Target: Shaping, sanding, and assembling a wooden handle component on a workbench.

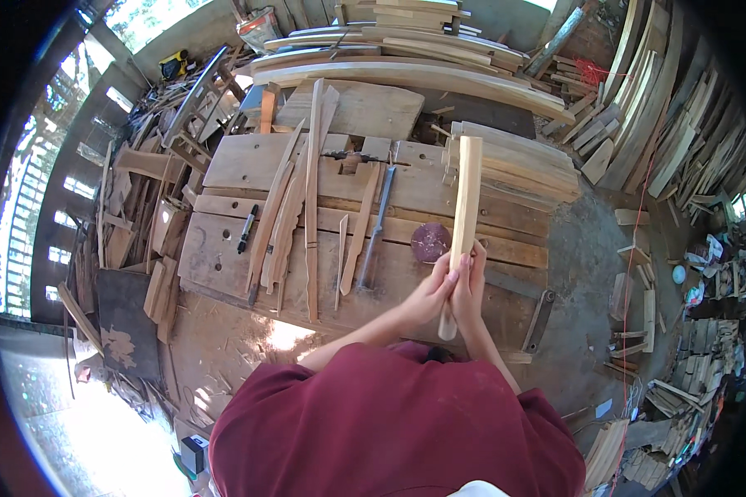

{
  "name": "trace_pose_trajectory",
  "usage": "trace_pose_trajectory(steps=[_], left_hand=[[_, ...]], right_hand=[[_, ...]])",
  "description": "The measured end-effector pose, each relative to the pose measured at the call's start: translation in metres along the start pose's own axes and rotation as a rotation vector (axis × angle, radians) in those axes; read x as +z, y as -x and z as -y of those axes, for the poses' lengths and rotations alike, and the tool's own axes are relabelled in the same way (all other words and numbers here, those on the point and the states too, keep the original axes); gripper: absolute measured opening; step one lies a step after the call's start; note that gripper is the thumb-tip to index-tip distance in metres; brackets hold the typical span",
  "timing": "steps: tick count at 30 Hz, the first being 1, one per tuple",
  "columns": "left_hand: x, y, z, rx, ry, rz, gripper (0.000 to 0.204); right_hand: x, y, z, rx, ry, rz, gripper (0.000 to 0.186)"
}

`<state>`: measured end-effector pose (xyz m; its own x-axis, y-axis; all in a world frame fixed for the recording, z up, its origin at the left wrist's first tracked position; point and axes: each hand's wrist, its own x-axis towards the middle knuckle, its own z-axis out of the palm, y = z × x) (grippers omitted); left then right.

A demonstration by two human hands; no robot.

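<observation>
Hands meet around one pale wooden slat, held above the near right part of the surface. Left hand wraps the lower part of the slat from the left side, its grip pressed together on the wood. Right hand lies against the same stretch from the right, fingers laid up along the slat and pinching it against the left hand. The slat runs nearly straight away from the person, its lower end poking out below both hands toward the near edge of the surface, its far end reaching over the middle planks.

Just left of the hands, a round dark red sanding disc lies on the surface. Further left lies a long blue-grey metal tool, then several thin tapered wood strips lying lengthwise toward the far edge. A small black marker-like tool sits near the left edge. At the far right corner a stack of boards rests on the surface. Offcuts are heaped on the floor beyond the left edge. The person's dark red shirt fills the lower middle of the view.
</observation>
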<state>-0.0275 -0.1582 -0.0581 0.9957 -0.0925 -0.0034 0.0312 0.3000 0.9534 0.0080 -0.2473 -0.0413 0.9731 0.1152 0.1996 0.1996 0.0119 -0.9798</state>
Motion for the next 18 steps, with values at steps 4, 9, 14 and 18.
trace_pose_trajectory(steps=[4,9,14,18], left_hand=[[-0.002,0.004,-0.004,0.32,-0.187,-0.132,0.056],[-0.035,0.019,-0.024,0.168,-0.731,-0.291,0.048],[-0.057,0.047,-0.027,0.108,-0.924,-0.451,0.036],[-0.069,0.066,-0.015,0.178,-0.914,-0.531,0.048]], right_hand=[[0.014,-0.001,0.016,0.166,-0.425,0.099,0.041],[0.01,-0.024,-0.012,0.12,-0.327,0.13,0.051],[0.0,-0.062,-0.069,0.021,0.498,0.101,0.044],[0.019,-0.064,-0.093,-0.213,0.959,-0.015,0.061]])
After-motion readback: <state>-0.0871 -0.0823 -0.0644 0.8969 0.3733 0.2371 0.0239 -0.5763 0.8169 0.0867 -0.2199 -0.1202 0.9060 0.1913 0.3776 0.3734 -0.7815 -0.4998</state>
